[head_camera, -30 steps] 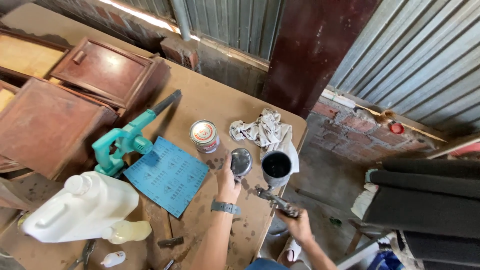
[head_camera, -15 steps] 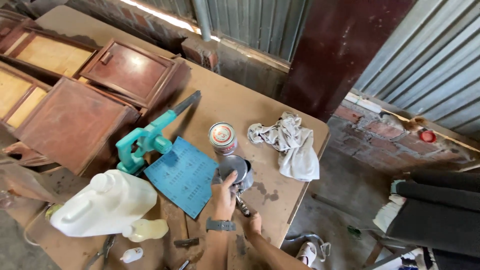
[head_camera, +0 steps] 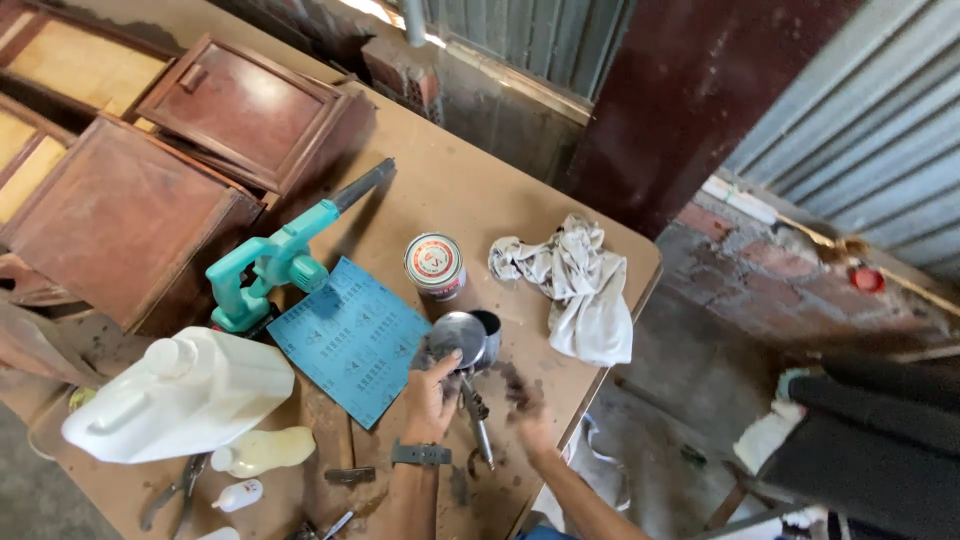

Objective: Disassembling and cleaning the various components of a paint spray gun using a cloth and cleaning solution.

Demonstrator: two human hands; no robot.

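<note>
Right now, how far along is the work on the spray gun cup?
Done: the small paint tin stands closed beside the rag. In hand: the left hand holds the round metal lid tilted against the open spray gun cup; the right hand is blurred, close by. Left, it seems: the lid is not seated yet, and nothing touches the wooden cabinet doors.

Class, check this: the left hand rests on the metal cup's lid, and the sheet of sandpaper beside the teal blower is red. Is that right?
Not quite. The head view shows the sandpaper is blue, not red. The rest holds: the left hand rests on the metal cup's lid, and the sheet lies beside the teal blower.
</note>
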